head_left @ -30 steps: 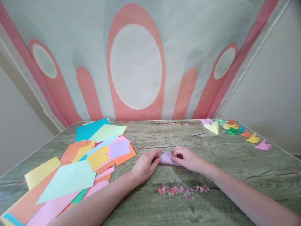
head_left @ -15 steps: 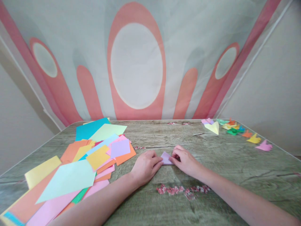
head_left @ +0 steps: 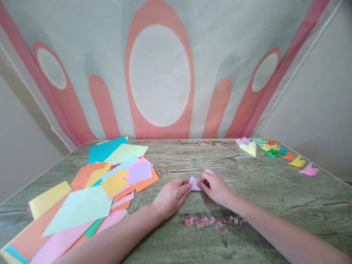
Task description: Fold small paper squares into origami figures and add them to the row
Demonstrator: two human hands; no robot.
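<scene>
A small folded piece of lilac paper (head_left: 195,183) lies on the wood-patterned table (head_left: 176,234) in front of me, its upper part coming to a point. My left hand (head_left: 173,194) rests on the table with its fingertips on the paper's left corner. On the other side, my right hand (head_left: 216,186) pinches the right corner between thumb and curled fingers. Both hands partly cover the paper's ends, so its full outline is hidden.
Loose coloured paper sheets (head_left: 79,209) spread over the table's left side, a lilac square (head_left: 140,172) among them. At the far right lie several folded paper figures, including a pink one (head_left: 309,169) and a pale yellow piece (head_left: 249,148). A printed cloth (head_left: 159,73) hangs behind the table.
My left hand has shifted very slightly right and down, with its fingertips further over the lilac paper's left corner. My right hand keeps its pinch in nearly the same place.
</scene>
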